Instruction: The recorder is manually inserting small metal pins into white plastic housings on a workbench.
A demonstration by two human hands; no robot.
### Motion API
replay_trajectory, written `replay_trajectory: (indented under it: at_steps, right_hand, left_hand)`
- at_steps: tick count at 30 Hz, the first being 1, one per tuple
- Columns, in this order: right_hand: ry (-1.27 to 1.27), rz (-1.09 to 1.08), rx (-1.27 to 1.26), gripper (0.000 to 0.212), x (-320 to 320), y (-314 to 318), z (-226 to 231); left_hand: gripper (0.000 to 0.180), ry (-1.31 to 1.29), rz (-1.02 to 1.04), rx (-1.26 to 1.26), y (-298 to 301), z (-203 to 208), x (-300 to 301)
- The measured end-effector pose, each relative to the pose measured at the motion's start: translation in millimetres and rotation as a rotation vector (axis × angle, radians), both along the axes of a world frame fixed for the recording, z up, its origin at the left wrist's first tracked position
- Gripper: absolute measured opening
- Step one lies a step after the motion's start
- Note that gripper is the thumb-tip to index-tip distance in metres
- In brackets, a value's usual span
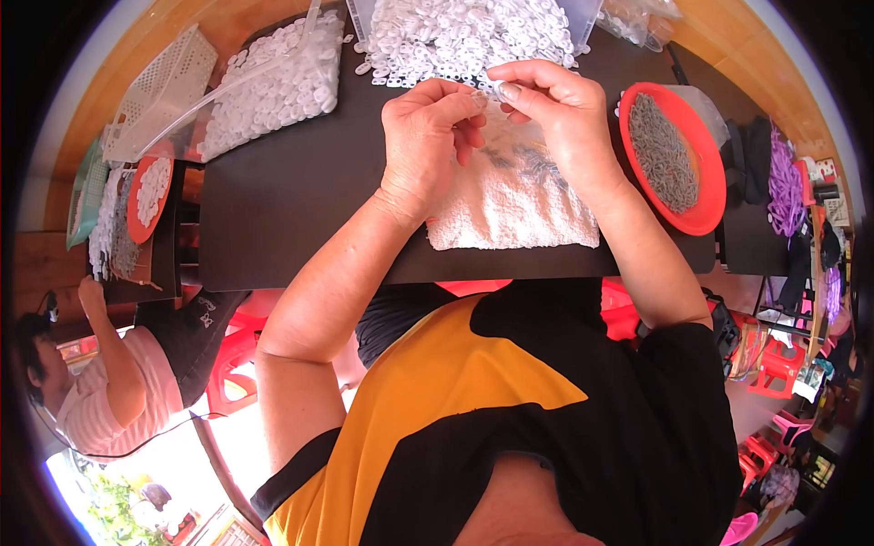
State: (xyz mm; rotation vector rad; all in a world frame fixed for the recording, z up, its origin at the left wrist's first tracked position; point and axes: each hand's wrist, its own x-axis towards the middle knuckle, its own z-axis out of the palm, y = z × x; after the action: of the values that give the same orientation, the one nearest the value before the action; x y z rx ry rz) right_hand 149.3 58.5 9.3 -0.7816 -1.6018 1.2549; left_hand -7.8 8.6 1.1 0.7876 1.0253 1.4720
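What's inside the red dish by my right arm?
The red dish holds a heap of small, slender grey pieces; whatever lies beneath the heap is covered.

left fingers (460, 107) and right fingers (528, 100) curl inward, nearly meeting.

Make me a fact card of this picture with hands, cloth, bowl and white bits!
Left hand: raised, fingertips near the other hand's
Right hand: raised; anything pinched is too small to tell
Cloth: white, on the dark table
Red bowl: right of the hands, holding grey pieces
White pieces: heaped just beyond the hands
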Motion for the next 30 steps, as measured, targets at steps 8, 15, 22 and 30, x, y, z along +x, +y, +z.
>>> replay_trajectory:
  at_steps: [8,15,22,30]
  right_hand:
    - [-0.009,0.047,-0.039,0.016,0,-2,3]
    - [0.030,0.194,-0.209,0.025,21,14,13]
    - [0.003,0.365,-0.302,0.025,26,20,11]
    - [-0.150,0.341,-0.289,0.021,27,11,14]
  left_hand:
    - [0.013,0.033,-0.058,0.020,-3,3,1]
    - [0.021,0.067,-0.105,0.193,-4,3,7]
    - [0.031,0.263,-0.158,0.236,-8,2,8]
    - [0.027,0.311,-0.089,0.391,-11,5,12]
